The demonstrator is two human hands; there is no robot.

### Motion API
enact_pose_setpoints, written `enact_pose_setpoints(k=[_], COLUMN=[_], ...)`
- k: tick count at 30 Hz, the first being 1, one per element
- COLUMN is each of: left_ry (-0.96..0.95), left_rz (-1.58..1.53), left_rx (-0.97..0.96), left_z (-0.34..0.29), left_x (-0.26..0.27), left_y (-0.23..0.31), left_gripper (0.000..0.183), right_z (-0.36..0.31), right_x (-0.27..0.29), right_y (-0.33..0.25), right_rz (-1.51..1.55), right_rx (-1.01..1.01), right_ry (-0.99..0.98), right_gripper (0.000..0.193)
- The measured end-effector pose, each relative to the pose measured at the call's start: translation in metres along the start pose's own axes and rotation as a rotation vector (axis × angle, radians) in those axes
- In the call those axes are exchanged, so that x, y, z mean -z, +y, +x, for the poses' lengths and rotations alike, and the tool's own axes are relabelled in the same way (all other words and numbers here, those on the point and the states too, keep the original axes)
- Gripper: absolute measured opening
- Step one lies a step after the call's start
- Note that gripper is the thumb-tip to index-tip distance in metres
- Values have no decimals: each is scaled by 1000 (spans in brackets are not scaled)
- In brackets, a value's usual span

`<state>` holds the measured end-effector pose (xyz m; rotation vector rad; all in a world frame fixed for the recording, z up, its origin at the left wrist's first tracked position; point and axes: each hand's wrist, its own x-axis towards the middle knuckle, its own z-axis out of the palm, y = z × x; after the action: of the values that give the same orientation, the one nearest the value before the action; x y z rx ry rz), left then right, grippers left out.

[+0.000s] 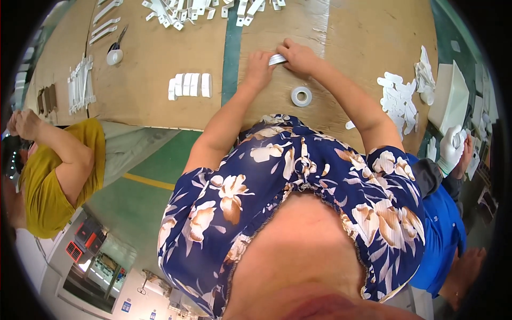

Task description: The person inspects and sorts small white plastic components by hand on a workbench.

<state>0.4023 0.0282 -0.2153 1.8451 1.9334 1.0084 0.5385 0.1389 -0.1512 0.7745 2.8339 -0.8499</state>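
Between my two hands is a small stack of white flat strips [277, 60], held a little above or on the brown-covered table [341, 69]. My left hand [260, 70] closes on the stack's left end, and my right hand [300, 57] grips its right end with bent fingers. Just below the right hand, nearer to me, lies a roll of grey tape [301, 96]. To the left stands a row of several white bundled pieces [190, 86]. A loose pile of white flat pieces with rounded ends [399, 101] spreads out on the right.
White bent brackets [186, 9] are heaped at the far edge. Black-handled scissors [116, 50] and long white strips [81, 84] lie at left. A white bin [449, 98] stands at right. Co-workers sit on both sides, one in a yellow top [64, 176], one in blue [437, 229].
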Motion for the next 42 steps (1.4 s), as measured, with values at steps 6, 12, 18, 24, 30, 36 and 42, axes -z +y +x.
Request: enact_pose_setpoints(k=[6,12,18,24,30,36,42], left_ry=[-40,-342,-507,-621,-609,-628,-537], left_rz=[20,-297,-540,-589,-538,-797,-1366], left_rx=[29,253,389,474,483,563,931], left_z=[3,-19,-79,-111,-114,-119,-127], left_x=[14,71,88,87,83,83,77], left_y=[12,59,104,120,112,107,96], left_gripper=[36,35,37,37,37,29,36], right_z=[1,-28,-85,-111,-109,-122,-131], right_x=[-4,31,49,27,17,35,11], right_y=[11,-23,-77,-85,-80,-69,-5], right_rz=[-18,246,330,364,388,747,538], right_rx=[116,152,73,88,181,-201,-419], right_ry=[5,-229,-484,-548,-490,-533,144], right_gripper=[25,24,30,31,33,25,30])
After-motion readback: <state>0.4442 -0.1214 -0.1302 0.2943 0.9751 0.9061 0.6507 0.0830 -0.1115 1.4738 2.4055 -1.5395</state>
